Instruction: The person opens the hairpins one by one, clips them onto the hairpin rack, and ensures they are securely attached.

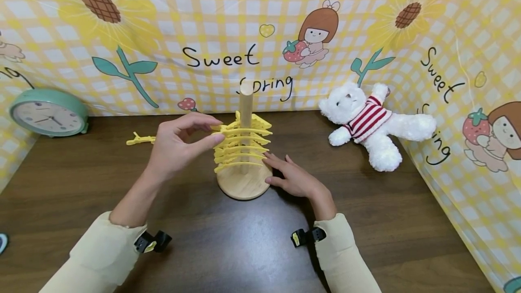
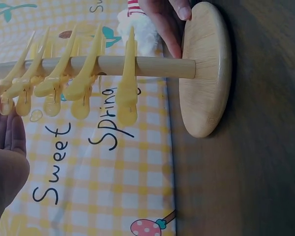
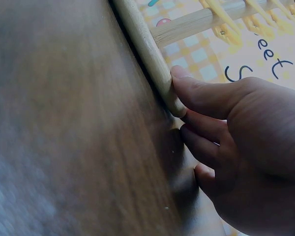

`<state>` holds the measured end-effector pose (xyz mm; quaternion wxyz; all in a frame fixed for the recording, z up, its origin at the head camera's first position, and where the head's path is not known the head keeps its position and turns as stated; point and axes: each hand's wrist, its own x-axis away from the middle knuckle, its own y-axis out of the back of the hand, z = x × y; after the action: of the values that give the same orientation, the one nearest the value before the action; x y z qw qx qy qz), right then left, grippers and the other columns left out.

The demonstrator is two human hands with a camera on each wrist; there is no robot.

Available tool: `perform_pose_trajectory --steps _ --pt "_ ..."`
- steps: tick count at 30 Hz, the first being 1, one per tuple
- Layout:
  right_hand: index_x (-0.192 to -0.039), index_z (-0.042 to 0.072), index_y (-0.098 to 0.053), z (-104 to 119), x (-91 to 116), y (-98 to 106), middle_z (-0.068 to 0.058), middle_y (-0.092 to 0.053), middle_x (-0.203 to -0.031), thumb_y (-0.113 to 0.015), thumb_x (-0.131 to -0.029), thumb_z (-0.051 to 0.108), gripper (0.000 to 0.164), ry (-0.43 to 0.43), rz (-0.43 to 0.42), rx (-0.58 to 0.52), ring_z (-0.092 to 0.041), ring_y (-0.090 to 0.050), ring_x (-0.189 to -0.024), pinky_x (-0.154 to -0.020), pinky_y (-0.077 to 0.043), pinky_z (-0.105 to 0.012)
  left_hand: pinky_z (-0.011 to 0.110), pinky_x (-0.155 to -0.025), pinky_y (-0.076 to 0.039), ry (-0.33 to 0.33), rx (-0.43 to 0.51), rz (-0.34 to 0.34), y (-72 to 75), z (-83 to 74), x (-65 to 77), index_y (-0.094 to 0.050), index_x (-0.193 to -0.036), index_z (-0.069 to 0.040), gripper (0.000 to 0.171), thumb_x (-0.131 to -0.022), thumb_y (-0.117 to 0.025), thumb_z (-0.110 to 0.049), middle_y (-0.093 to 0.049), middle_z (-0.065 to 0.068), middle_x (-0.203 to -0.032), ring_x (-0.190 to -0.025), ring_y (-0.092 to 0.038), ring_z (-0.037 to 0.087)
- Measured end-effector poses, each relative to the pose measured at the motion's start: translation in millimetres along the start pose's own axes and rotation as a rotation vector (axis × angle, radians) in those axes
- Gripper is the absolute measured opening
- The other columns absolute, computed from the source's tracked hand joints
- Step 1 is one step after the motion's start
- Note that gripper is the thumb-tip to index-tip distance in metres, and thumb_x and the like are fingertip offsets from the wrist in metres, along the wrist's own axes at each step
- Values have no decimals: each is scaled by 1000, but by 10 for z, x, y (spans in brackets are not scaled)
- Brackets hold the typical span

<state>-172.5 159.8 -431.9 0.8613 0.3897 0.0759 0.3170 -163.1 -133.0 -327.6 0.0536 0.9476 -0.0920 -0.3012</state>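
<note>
A wooden stand with a round base and upright post stands on the table. Several yellow plastic clips are stacked crosswise along the post, one above another. With thumb and fingertips, my left hand pinches the left end of the topmost clip; in the left wrist view, that clip's end lies between them. My right hand holds the right side of the base by its rim, thumb on the edge. Behind my left hand lies a loose yellow clip, partly hidden by it.
A green alarm clock stands at the back left. At the back right, a white teddy bear in a striped shirt leans against the yellow checked cloth. The table is dark wood.
</note>
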Motion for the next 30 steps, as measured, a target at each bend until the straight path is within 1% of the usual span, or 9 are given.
perform_pose_trajectory --steps 3,8,11,13,16,18,21,25,30 --pt "-158 10 -34 -2 0 -3 -6 -21 -166 -60 -104 24 62 3 1 1 -21 -18 -152 -123 -1 -47 26 -81 -55 20 -9 -9 0 -6 8 -76 -100 5 26 -77 -78 17 -73 13 -96 -87 -65 21" --pt "-158 10 -35 -1 3 -11 -6 -21 -166 -60 -104 23 62 7 -1 -10 -22 -18 -152 -123 0 -47 24 -79 -55 64 18 -7 9 -14 18 -75 -103 5 26 -79 -78 16 -73 11 -99 -88 -65 21" --pt "-158 9 -35 -1 5 -8 -8 -22 -166 -60 -104 24 62 11 0 -7 -23 -19 -152 -123 -1 -48 25 -83 -54 79 48 2 36 -17 28 -73 -107 7 28 -80 -78 13 -72 11 -102 -92 -66 22" --pt "-158 8 -35 2 7 -2 -8 -22 -166 -60 -104 24 62 7 2 -3 -22 -18 -152 -123 -1 -48 27 -86 -54 77 80 6 71 -19 38 -72 -109 8 29 -81 -78 12 -72 11 -103 -94 -66 23" --pt "-158 9 -34 10 3 11 -7 -21 -166 -60 -104 24 62 6 0 2 -22 -18 -152 -123 -1 -47 26 -87 -55 77 114 -10 150 -18 61 -70 -111 10 29 -83 -78 11 -72 11 -104 -96 -67 23" --pt "-158 8 -35 23 -12 17 -7 -22 -166 -61 -103 23 62 20 -3 7 -23 -19 -152 -123 -1 -48 25 -85 -55 84 126 -34 216 -11 89 -70 -112 10 29 -84 -77 11 -73 10 -104 -95 -68 22" --pt "-157 6 -35 36 -33 8 -8 -23 -166 -61 -103 23 62 42 7 14 -24 -20 -152 -123 -1 -49 23 -82 -55 110 110 -83 328 23 168 -70 -113 10 29 -84 -76 11 -73 9 -105 -95 -68 20" --pt "-157 4 -34 19 -32 -21 -10 -23 -165 -60 -104 23 62 56 18 23 -27 -21 -152 -123 -1 -52 20 -79 -53 157 80 -142 490 121 242 -70 -115 9 29 -86 -75 10 -73 10 -106 -98 -66 19" --pt "-157 5 -34 -10 16 1 -8 -22 -166 -60 -104 23 62 33 -6 10 -25 -20 -152 -123 0 -50 19 -80 -52 201 143 -219 703 301 192 -68 -119 12 33 -87 -74 9 -73 8 -108 -100 -65 18"
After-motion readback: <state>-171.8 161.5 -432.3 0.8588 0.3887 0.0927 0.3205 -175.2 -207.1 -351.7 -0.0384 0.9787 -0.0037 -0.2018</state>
